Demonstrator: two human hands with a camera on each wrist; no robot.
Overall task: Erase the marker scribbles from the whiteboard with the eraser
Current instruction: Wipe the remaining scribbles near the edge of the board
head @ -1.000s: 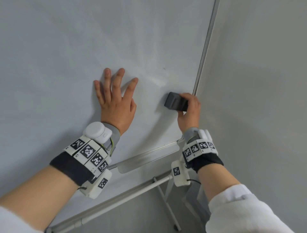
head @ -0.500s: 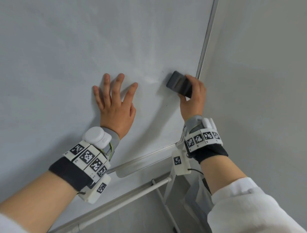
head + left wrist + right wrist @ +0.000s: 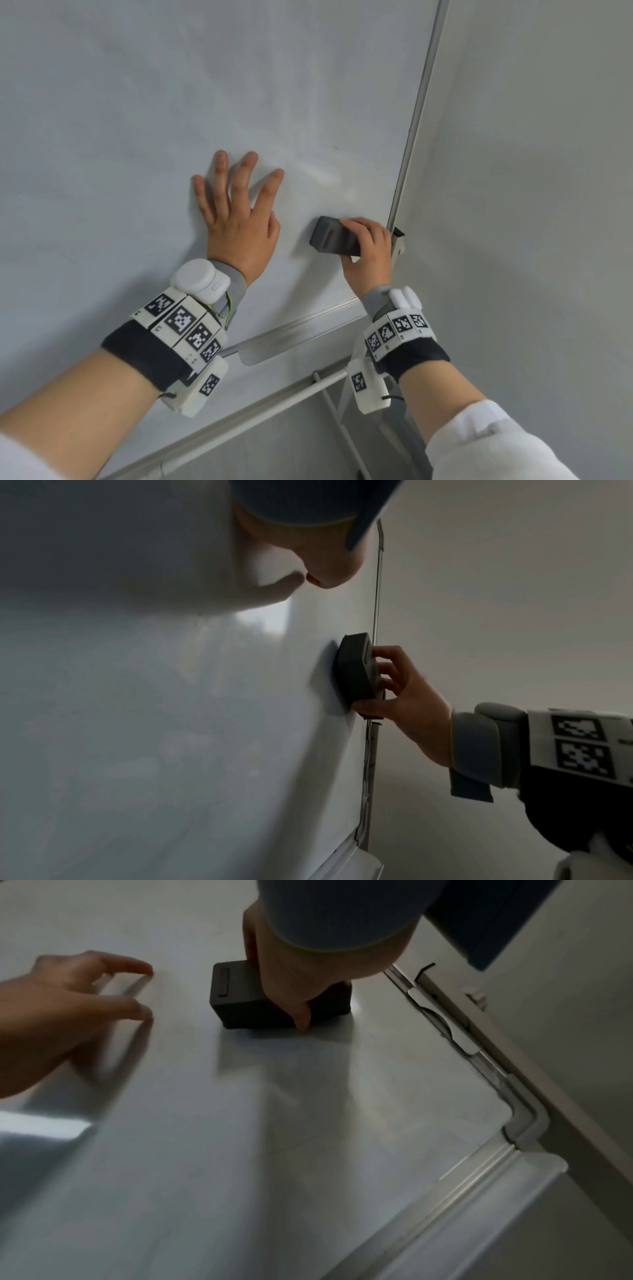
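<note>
Whiteboard [image 3: 171,102] | eraser [image 3: 330,238] flat, long axis crosswise | right hand [image 3: 368,253] grips

Eraser [image 3: 354,669] on whiteboard [image 3: 154,696] (right-hand [image 3: 407,693] grip)

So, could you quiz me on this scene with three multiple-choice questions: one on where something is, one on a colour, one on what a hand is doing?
1. Where on the whiteboard is the eraser?
A. near the right edge
B. at the top left corner
C. in the tray below

2. What colour is the eraser?
A. bright yellow
B. dark grey
C. red

3. What is the left hand doing?
A. gripping a marker
B. making a fist
C. lying flat on the board, fingers spread

Answers: 1 A, it sits just beside the frame on the right. 2 B, its body looks dark grey in every view. 3 C, while the right hand grips the eraser.
</note>
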